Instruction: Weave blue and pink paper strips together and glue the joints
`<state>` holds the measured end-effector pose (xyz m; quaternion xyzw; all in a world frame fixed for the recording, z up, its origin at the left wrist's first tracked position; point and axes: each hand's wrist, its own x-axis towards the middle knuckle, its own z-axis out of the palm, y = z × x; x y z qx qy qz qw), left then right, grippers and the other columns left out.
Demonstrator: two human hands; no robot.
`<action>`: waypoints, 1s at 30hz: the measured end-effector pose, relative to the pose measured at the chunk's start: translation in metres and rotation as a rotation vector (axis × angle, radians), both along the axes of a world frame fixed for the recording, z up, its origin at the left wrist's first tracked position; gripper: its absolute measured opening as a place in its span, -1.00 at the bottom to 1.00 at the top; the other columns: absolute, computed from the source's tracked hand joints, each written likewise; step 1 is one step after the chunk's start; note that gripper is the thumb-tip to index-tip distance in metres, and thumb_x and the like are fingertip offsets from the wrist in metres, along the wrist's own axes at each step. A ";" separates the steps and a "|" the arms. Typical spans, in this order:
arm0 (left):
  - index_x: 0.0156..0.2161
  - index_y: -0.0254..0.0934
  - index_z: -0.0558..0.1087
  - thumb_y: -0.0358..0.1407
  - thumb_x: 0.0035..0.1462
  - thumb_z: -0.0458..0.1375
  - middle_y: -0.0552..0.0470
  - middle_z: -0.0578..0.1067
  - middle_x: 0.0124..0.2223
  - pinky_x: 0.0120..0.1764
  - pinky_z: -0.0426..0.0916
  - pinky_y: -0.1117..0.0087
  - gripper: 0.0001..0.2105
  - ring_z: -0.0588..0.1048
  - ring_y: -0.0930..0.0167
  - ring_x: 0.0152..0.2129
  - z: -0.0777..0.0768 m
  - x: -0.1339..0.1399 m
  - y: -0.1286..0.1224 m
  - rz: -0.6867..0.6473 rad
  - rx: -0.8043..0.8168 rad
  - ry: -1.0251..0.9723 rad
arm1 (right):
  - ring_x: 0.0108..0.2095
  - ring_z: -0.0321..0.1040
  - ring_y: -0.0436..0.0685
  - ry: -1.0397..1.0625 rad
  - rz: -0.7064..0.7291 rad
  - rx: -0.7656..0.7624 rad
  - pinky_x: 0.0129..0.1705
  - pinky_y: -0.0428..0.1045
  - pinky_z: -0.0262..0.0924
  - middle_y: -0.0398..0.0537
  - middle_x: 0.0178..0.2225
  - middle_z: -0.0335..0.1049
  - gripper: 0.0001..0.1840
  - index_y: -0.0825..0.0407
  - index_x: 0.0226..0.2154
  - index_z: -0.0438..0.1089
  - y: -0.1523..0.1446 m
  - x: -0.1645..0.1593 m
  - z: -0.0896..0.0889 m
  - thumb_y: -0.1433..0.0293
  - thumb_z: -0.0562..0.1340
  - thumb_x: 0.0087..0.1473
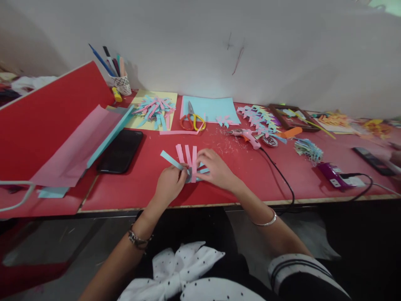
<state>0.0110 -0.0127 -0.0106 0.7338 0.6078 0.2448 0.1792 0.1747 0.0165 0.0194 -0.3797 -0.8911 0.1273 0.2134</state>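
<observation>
Pink paper strips (194, 163) stand side by side, crossing light blue paper strips (171, 159), close to the table's front edge. My left hand (171, 182) pinches the blue strips at the left side of this crossing, with one blue strip slanting up and left past the fingers. On the right side, my right hand (216, 169) is closed with bent fingers at the rightmost pink strip, and blue strip ends show beneath the fingers. The exact fingertip contact is partly hidden.
Behind the hands lie scissors (191, 117), a blue sheet (216, 106) and a strip pile (155, 109). A corded pink glue gun (247, 136) lies to the right. A black phone (120, 151) and pink sheet (75, 144) are left. A purple box (334, 176) sits far right.
</observation>
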 end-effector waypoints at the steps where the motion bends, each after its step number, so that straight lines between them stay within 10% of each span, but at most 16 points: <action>1: -0.23 -0.37 0.45 -0.35 0.11 -0.16 -0.13 0.54 -0.26 -0.33 0.31 0.42 -0.66 0.49 0.34 -0.36 0.000 0.000 0.000 0.001 0.000 0.008 | -0.22 0.17 0.13 -0.055 0.048 -0.042 -0.16 0.03 0.11 0.00 -0.28 0.21 -0.80 0.06 -0.42 0.23 -0.002 0.000 0.002 0.27 0.19 -0.03; 30: -0.19 -0.34 0.41 -0.35 0.09 -0.13 -0.11 0.53 -0.26 -0.30 0.33 0.37 -0.70 0.49 0.32 -0.36 -0.002 0.001 0.000 -0.022 0.022 0.045 | -0.04 0.23 0.11 -0.045 0.183 -0.239 -0.01 0.07 0.11 0.09 -0.03 0.27 -0.91 0.06 -0.38 0.36 -0.004 0.002 -0.013 0.45 0.15 0.02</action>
